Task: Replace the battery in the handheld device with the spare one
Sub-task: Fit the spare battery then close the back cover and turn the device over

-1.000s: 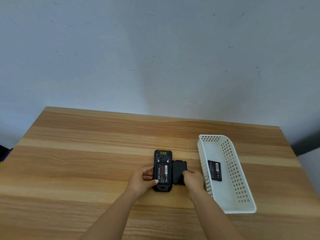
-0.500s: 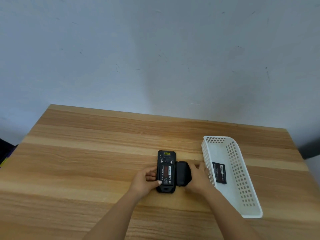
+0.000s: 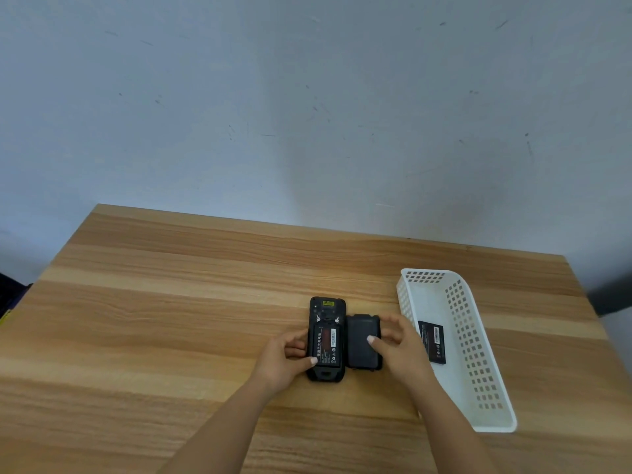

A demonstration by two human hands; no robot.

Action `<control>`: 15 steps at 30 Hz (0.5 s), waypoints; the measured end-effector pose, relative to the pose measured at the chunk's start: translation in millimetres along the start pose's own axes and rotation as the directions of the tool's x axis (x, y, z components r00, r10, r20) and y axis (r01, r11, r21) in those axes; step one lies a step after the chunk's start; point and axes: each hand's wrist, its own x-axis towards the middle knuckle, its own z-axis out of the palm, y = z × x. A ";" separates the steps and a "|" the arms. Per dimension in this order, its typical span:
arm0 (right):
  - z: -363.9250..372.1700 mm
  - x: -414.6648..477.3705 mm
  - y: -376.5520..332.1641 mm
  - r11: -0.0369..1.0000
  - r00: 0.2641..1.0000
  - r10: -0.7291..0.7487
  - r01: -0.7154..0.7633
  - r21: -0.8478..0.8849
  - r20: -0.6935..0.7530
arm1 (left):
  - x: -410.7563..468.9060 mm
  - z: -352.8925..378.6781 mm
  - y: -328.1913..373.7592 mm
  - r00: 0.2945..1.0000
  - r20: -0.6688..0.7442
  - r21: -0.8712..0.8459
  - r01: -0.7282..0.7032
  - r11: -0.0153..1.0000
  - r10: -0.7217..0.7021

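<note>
The black handheld device [image 3: 326,309] lies face down on the wooden table, its back open with a black battery [image 3: 327,343] bearing a red label seated in it. My left hand [image 3: 285,359] holds the device by its left side, thumb on the battery's lower corner. The black back cover [image 3: 359,350] lies flat on the table right beside the device. My right hand [image 3: 398,347] rests over the cover's right edge, fingers spread, thumb tip on the cover. The spare battery [image 3: 434,336] lies in the white basket.
A white perforated plastic basket [image 3: 478,367] stands at the right of the table [image 3: 154,319], close to my right forearm. A scuffed pale wall rises behind the table. Dark objects sit off the table's left edge.
My right hand has opened and shifted to the cover's right edge, leaving the cover flat beside the device. My left hand has kept its hold on the device.
</note>
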 end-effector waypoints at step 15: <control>46.3 4.1 3.0 0.992 0.995 -0.069 0.061 0.110 0.070 | -5.3 -8.7 5.5 0.987 0.094 -0.268 0.150 0.952 -0.129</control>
